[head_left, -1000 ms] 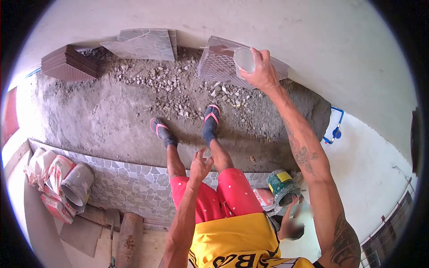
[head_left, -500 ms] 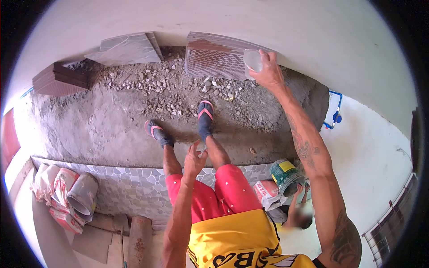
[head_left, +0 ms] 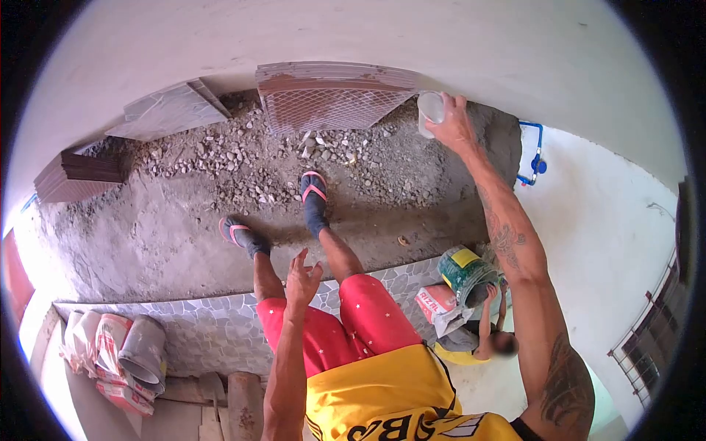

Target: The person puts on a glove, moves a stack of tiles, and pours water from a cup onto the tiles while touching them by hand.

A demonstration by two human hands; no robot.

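Note:
My right hand (head_left: 454,126) reaches far forward, its fingers wrapped round a translucent plastic cup (head_left: 428,116). The cup is tilted with its mouth partly toward me; what is in it I cannot make out. Just left of the cup, a stack of reddish-brown tiles (head_left: 334,103) with a diamond-grid back leans against the wall. Dark wet-looking patches show on its upper part. Over my thighs hangs my left hand (head_left: 302,281), holding nothing, its fingers apart.
Gravel (head_left: 250,158) covers the ground before my feet. Grey tiles (head_left: 169,110) and brown tiles (head_left: 81,178) lean farther left. Blue piping (head_left: 540,147) runs up the right wall. Behind the low stone-patterned wall (head_left: 209,323), a co-worker (head_left: 478,342) handles a green bucket (head_left: 467,275).
My right hand has carried the cup from in front of the tile stack's right end to just beyond it. The whole view has shifted a little; my left hand stays over my thighs.

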